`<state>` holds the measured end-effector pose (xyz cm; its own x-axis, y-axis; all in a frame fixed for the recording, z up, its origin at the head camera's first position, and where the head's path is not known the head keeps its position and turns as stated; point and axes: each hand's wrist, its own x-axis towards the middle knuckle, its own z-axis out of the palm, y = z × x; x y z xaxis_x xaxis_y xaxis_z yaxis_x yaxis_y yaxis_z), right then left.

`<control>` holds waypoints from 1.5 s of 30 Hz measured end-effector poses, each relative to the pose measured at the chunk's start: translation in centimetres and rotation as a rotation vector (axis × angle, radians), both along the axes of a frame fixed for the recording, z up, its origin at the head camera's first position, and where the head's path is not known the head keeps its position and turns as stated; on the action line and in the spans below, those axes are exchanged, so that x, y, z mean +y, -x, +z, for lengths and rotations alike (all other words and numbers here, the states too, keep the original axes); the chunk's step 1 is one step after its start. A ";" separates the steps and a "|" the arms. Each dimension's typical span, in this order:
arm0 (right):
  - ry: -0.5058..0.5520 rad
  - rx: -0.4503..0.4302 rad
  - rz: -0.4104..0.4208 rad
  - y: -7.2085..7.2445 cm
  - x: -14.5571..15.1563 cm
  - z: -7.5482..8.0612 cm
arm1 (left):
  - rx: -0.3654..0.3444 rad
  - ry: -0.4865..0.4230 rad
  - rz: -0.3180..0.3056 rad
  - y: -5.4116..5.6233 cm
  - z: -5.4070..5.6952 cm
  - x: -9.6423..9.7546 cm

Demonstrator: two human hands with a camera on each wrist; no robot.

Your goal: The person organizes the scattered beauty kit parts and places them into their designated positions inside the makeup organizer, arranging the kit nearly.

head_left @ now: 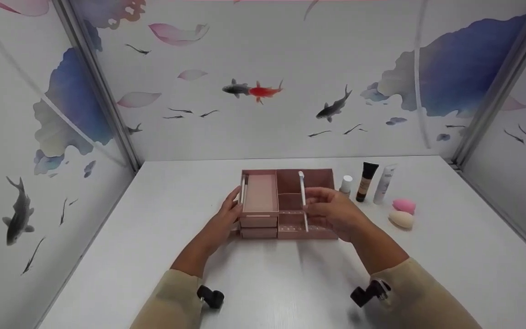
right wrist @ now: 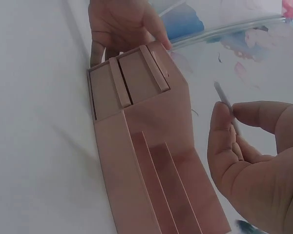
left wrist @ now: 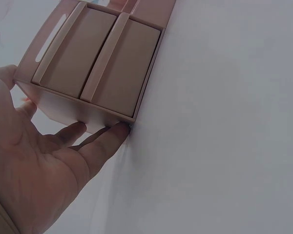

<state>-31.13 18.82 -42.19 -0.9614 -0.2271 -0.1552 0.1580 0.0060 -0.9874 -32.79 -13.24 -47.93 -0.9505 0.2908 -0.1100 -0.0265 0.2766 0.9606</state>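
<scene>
A pink desktop organizer stands on the white table, with two small drawers at its left front and open compartments on its right. My left hand rests against its left side, fingers spread along the wall in the left wrist view. Above the compartments my right hand pinches a slim white stick with a wider top end, between thumb and fingertips. It stands nearly upright. Another slim stick lies along the organizer's top left edge.
Right of the organizer stand a small white-capped bottle, a black-capped tan tube and a pale tube. A pink sponge and a beige sponge lie nearby. Printed panels enclose the table's back and sides.
</scene>
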 end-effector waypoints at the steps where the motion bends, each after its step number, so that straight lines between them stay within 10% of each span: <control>1: 0.001 -0.003 0.000 0.2 -0.4 0.1 | -0.004 -0.002 0.001 0.0 0.0 0.0; 18: -0.005 -0.037 0.036 4.0 -6.8 2.0 | -0.003 -0.028 -0.006 0.0 -0.1 -0.5; 45: -0.046 0.030 -0.031 5.3 -8.8 2.0 | -0.012 -0.016 -0.007 0.1 -0.1 -0.2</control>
<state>-36.42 10.00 -40.20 -0.9724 -0.1902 -0.1354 0.1287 0.0474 -0.9905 -32.90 -13.43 -47.99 -0.9469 0.2996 -0.1165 -0.0360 0.2611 0.9646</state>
